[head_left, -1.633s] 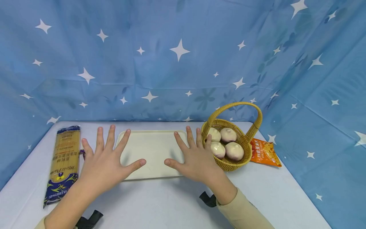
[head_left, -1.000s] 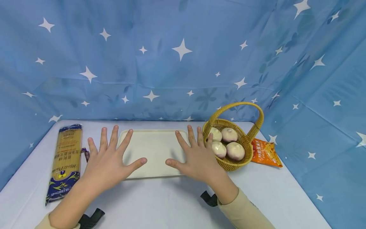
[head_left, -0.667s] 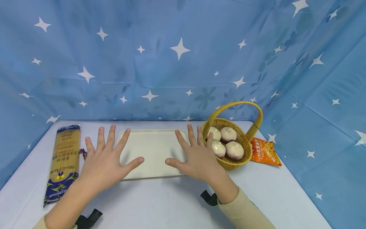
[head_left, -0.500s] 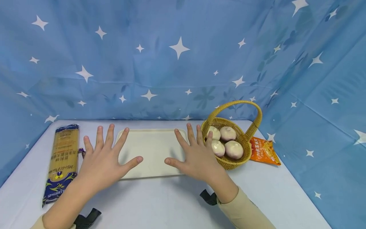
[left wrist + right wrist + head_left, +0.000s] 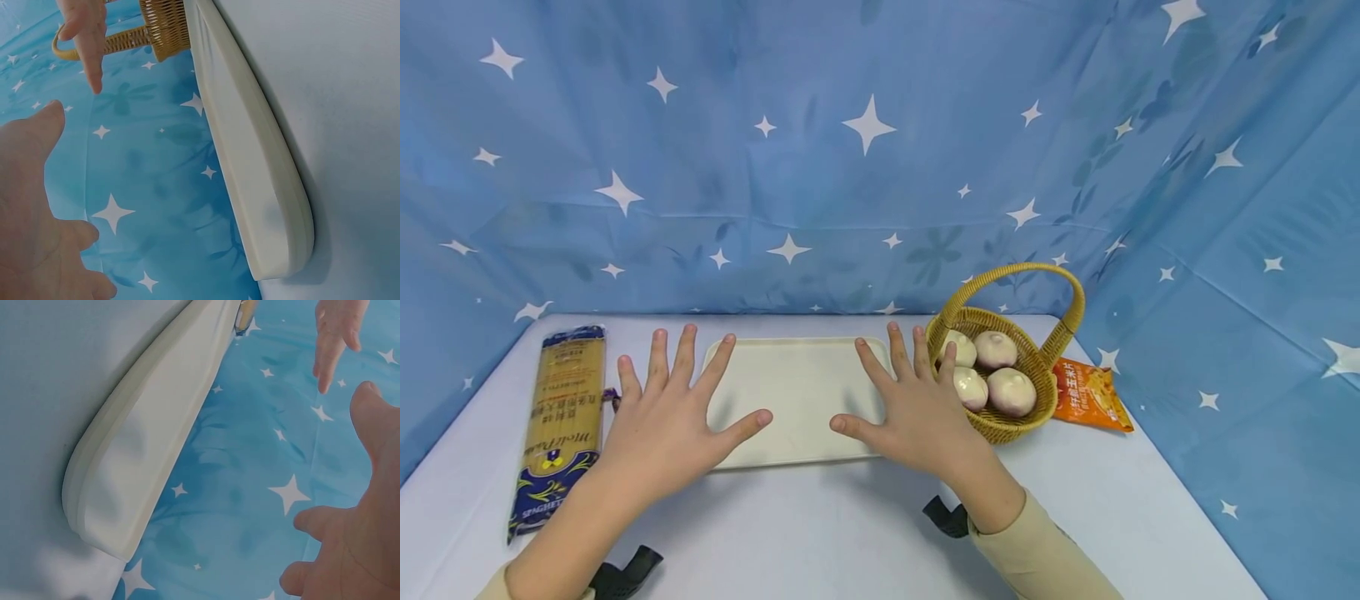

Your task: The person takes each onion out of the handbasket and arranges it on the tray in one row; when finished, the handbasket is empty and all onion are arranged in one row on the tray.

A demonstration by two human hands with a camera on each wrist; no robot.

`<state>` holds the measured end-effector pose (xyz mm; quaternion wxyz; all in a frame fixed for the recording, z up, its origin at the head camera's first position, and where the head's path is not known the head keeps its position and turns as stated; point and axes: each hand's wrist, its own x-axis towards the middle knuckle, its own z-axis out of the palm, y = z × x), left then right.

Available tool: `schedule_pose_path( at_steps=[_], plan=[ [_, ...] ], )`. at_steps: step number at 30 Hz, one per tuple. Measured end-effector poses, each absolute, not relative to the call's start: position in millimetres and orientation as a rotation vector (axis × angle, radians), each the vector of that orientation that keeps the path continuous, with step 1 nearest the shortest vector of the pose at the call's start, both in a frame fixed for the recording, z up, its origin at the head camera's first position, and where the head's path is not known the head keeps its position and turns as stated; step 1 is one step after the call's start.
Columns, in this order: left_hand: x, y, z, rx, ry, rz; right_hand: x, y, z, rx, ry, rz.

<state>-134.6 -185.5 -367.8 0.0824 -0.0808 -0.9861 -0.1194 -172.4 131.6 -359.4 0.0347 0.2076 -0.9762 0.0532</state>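
My left hand (image 5: pixel 666 425) is held palm down with fingers spread, above the table by the left end of a cream tray (image 5: pixel 797 400). Nothing is in it. My right hand (image 5: pixel 917 412), also spread and holding nothing, hovers over the tray's right end, beside a wicker basket (image 5: pixel 1045 400) with a tall handle. Several white-and-purple round bulbs, like turnips (image 5: pixel 1012 392), sit in that basket. Both wrist views show the hands raised clear of the tray (image 5: pixel 244 150). In the right wrist view, the tray surface (image 5: pixel 150 425) bears soft shadows.
A long spaghetti packet (image 5: pixel 561 417) lies at the left, partly behind my left forearm. Next to it, a small dark purple item (image 5: pixel 612 398) is mostly hidden. An orange snack bag (image 5: pixel 1090 396) lies right of the basket. A blue starry curtain (image 5: pixel 820 167) stands behind the white table (image 5: pixel 797 533).
The head view has shifted slightly. My left hand's fingers and thumb have drifted a little left; my right hand stays almost still. The objects keep their places on the table.
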Motion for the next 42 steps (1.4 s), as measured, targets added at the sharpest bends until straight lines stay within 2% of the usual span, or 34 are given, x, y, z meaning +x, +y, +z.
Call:
schedule_pose_path(
  at_steps=[16,24,28,35,42],
  plan=[
    [-131,-182,-366,-0.273,-2.961,-0.424,-174,136,-349,0.715,-3.012,0.232],
    [-135,-171,-354,-0.434,-2.952,-0.549,-182,176,-315,0.851,-2.91,0.483],
    [-134,-177,-345,-0.436,-2.943,-0.792,-183,196,-303,0.883,-2.779,0.624],
    [-126,-197,-355,-0.486,-2.829,-1.37,-189,227,-313,0.736,-2.678,0.903],
    [-121,-209,-384,-0.306,-2.86,-1.305,-208,257,-336,0.72,-2.648,1.144]
  ],
)
